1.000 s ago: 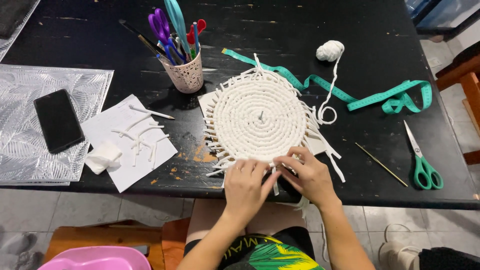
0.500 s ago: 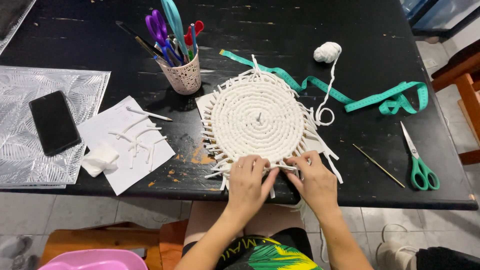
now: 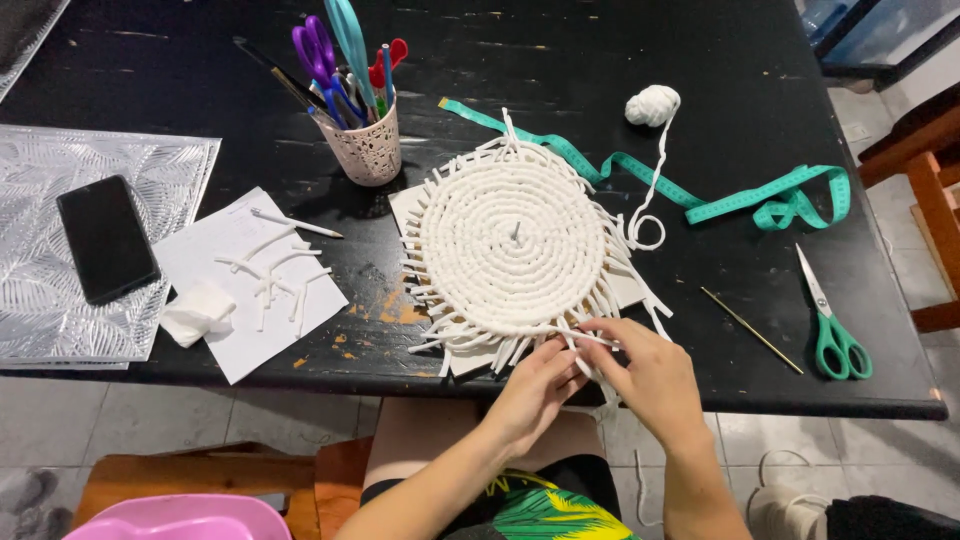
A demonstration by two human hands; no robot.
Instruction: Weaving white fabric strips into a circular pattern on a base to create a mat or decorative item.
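Observation:
A round white coiled rope mat (image 3: 512,250) with loose fringe ends lies on a black table (image 3: 700,60), on a pale board. Both hands work at its near edge. My left hand (image 3: 535,392) pinches white cord ends under the rim. My right hand (image 3: 648,378) grips a strand of the same cord at the lower right of the mat. A cord runs from the mat up to a small white yarn ball (image 3: 652,104).
A cup of scissors and pens (image 3: 362,140) stands behind the mat. A green tape measure (image 3: 720,205), green-handled scissors (image 3: 835,330) and a thin hook (image 3: 750,330) lie to the right. To the left are paper with cord scraps (image 3: 255,280) and a black phone (image 3: 106,238).
Both hands have shifted slightly along the near rim of the mat, still working the cord ends. The view has drifted a little.

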